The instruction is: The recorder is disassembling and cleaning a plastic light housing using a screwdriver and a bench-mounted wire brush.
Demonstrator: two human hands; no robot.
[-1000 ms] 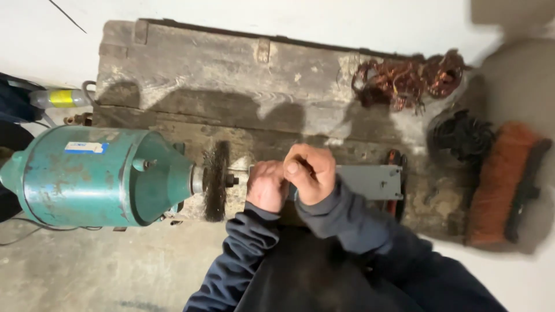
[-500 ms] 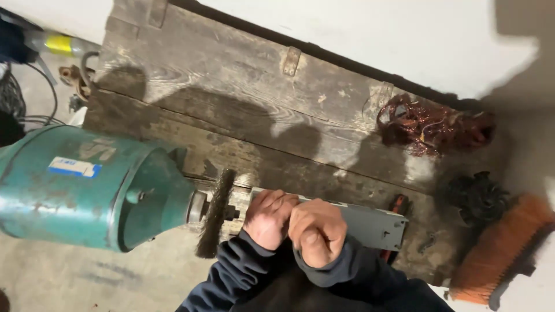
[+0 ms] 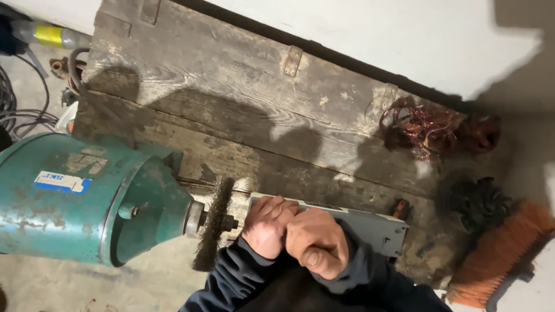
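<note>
My left hand and my right hand are clasped close together on a long grey metal piece that lies along the front of an old wooden crate. The piece's left end is hidden under my fingers. Just left of my left hand is a wire brush wheel mounted on the shaft of a teal motor. Whether the metal touches the wheel is not visible.
A tangle of copper wire rests on the crate's right end. Beyond it lie a dark fan-shaped part and an orange-bristled brush. Cables and a yellow-banded bottle sit at the far left. A pale wall stands behind the crate.
The view has shifted closer and tilted, so the motor now sits lower left. My hands stay gripped on the metal piece beside the wire wheel.
</note>
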